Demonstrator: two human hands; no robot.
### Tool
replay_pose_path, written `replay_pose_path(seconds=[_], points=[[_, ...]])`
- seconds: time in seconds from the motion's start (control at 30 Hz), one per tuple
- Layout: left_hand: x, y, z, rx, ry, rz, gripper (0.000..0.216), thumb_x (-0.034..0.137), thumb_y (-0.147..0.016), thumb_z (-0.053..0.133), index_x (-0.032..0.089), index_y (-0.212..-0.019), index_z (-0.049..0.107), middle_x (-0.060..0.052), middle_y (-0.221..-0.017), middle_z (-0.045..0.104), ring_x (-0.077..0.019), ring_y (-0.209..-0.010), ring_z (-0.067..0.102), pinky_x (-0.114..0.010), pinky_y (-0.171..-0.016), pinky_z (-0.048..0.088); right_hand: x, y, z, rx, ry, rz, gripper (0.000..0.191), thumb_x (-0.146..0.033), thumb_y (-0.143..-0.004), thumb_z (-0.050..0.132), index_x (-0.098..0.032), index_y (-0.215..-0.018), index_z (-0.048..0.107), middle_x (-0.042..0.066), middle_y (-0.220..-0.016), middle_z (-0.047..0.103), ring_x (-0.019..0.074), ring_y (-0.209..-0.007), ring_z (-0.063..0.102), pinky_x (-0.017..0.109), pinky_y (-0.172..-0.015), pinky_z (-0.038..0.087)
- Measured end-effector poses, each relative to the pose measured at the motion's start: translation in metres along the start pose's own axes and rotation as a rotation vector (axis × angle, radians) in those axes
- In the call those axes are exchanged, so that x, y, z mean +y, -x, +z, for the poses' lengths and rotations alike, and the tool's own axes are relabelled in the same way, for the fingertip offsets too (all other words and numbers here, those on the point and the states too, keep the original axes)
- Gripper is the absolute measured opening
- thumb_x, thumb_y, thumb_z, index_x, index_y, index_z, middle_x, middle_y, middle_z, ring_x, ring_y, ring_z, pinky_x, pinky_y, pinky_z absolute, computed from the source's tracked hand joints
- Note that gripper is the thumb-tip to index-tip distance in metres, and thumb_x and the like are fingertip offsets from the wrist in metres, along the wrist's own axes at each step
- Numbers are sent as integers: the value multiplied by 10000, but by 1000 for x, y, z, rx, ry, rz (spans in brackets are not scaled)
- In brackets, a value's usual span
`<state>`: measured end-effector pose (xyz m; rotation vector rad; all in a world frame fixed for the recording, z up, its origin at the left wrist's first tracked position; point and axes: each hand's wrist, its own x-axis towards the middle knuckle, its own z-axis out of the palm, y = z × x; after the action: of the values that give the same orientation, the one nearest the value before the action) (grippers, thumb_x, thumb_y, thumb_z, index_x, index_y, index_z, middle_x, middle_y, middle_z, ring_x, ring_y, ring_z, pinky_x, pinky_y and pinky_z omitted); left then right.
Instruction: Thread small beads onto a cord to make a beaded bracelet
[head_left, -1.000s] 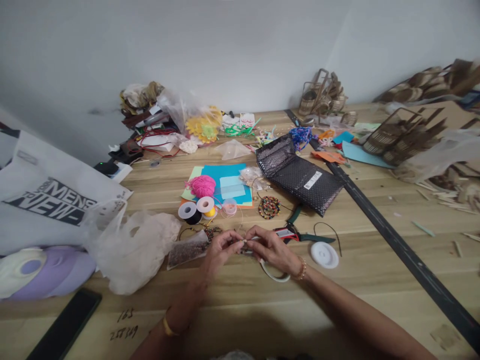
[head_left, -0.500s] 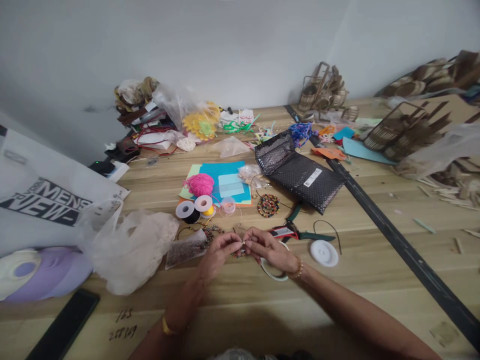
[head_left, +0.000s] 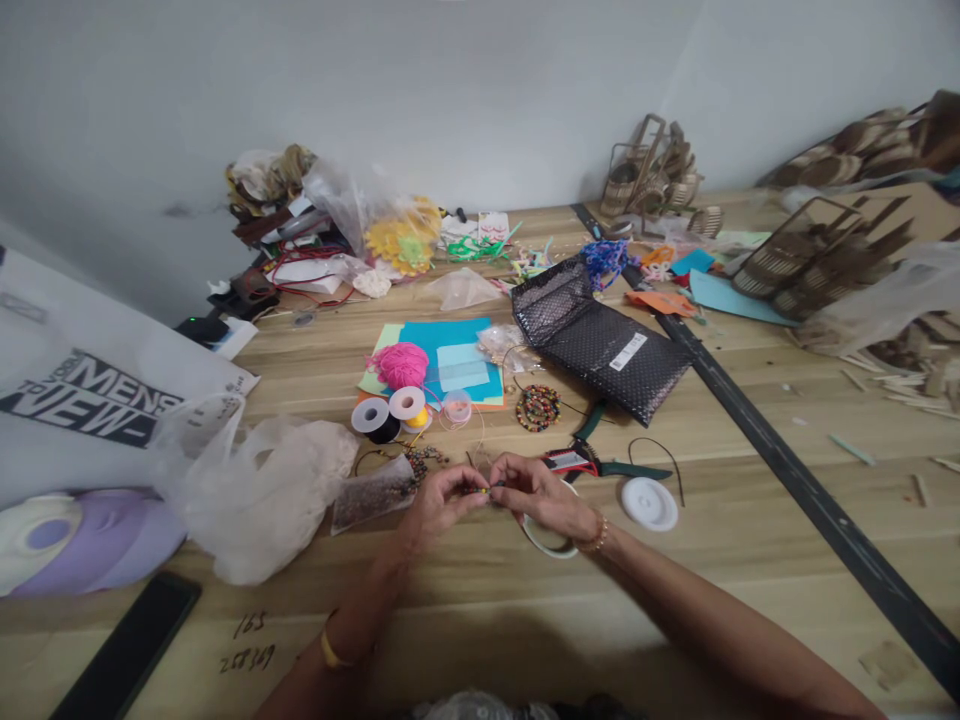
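Note:
My left hand (head_left: 442,498) and my right hand (head_left: 541,497) meet low in the middle of the view, fingertips pinched. Between them is a short string of small coloured beads (head_left: 480,490), partly hidden by the fingers. Close to my left hand lie loose dark beads (head_left: 424,462) and a clear bag of tiny beads (head_left: 373,497). Under my right wrist shows a white ring-shaped roll (head_left: 551,548). A coiled multicoloured bead strand (head_left: 538,408) lies beyond the hands. Beside my right hand are green-handled pliers (head_left: 634,470) with a red-edged tool.
Thread spools (head_left: 375,420), pink yarn (head_left: 401,367) and coloured paper (head_left: 472,345) lie ahead. A black bubble mailer (head_left: 615,350) is right of them, a white spool (head_left: 649,503) nearer. Left are a plastic bag (head_left: 262,500) and a phone (head_left: 127,650). Small baskets (head_left: 799,260) stand right.
The fingers have shifted slightly at the pinch, and more coloured beads show between them. Both hands stay in nearly the same place. The camera view has moved a little.

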<state>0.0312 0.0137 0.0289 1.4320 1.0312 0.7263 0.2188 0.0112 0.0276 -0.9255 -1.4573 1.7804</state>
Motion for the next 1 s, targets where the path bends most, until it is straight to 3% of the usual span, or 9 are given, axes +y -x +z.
replay_pose_path(seconds=[0.4,0.6,0.87,1.0], points=[[-2,3,2,61,-192,71,136,281,-755,616,150,-761,649,-29,-716,642,-154,-693,573,-255,-677,429,-1,2,0,25,110,-55,251,-375,-807,624,-149,-825,515,-43,-633,435,73,-534,360,196,-482,297],[-4,3,4,88,-165,23,178,317,-768,602,147,-784,649,-44,-758,658,-169,-725,585,-260,-685,441,0,5,2,134,397,-130,112,-241,-830,570,-141,-876,548,-51,-613,436,81,-542,370,204,-508,286],[-6,2,4,88,-95,-14,213,347,-770,599,142,-794,649,-47,-742,651,-168,-715,579,-247,-664,445,2,3,-2,125,392,-131,164,-296,-855,571,-140,-904,579,-41,-608,484,84,-537,406,195,-496,310],[-5,3,6,107,-125,-8,226,358,-774,596,141,-798,656,-43,-725,651,-167,-700,573,-250,-656,438,3,5,0,178,513,-232,111,-252,-860,554,-159,-913,583,-17,-660,531,99,-564,466,212,-528,355]])
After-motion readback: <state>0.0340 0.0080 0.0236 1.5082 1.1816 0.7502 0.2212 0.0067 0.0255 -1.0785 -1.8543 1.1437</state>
